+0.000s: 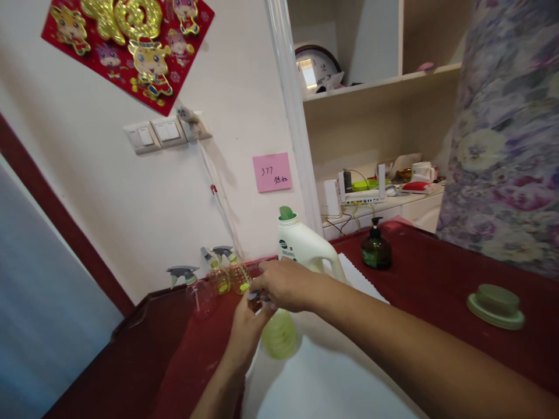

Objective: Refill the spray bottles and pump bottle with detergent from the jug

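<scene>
A clear bottle with yellow-green liquid [279, 336] stands on a white sheet [332, 372]. My left hand [250, 323] is closed at its neck, the thumb and fingers pinching there. Over the bottle's top my right hand [286, 285] bends down with its fingers closed; small grey parts like those of a spray head show between the two hands. The fingers hide most of the top. Just behind my right hand stands a large cream jug [303, 235] with a handle and a green piece in its mouth.
Three spray bottles with grey trigger heads stand left by the wall, the nearest being a clear spray bottle [201, 298]. On the dark red table [419, 337] are a dark pump bottle [376, 250] and a pale green lid-like dish [495, 305]. Behind, a shelf holds a white router [362, 195].
</scene>
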